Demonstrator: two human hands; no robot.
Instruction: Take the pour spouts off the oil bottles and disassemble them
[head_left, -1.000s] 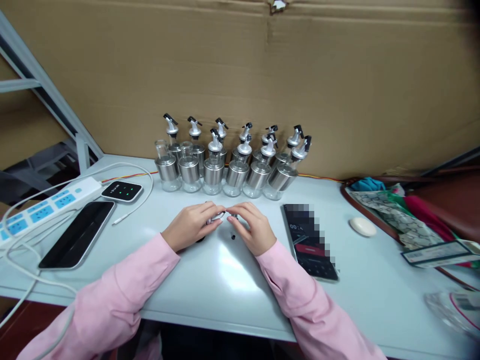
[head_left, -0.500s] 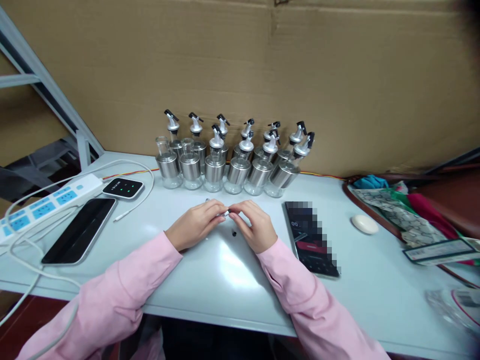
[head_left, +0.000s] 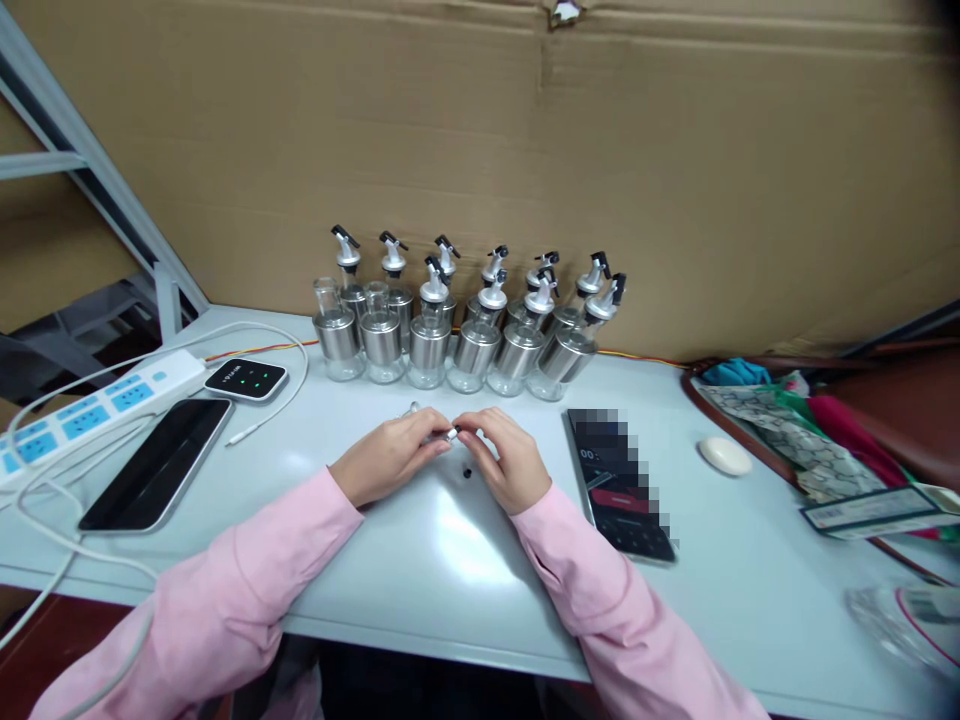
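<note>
Head view: left hand [head_left: 394, 455], center frame, grasps a small silver spout piece [head_left: 452, 435], mostly hidden by fingers. Right hand [head_left: 511, 460], just beside it, pinches at the dark end of the same piece. Small black part [head_left: 468, 473] lies on the table [head_left: 420, 580] just below the fingertips. Upper center: two rows of glass-and-steel bottles [head_left: 475, 350], most with pourers; the two front-row left ones have bare necks. Phone [head_left: 619, 485] right of center; power strip [head_left: 97, 410] at left.
</note>
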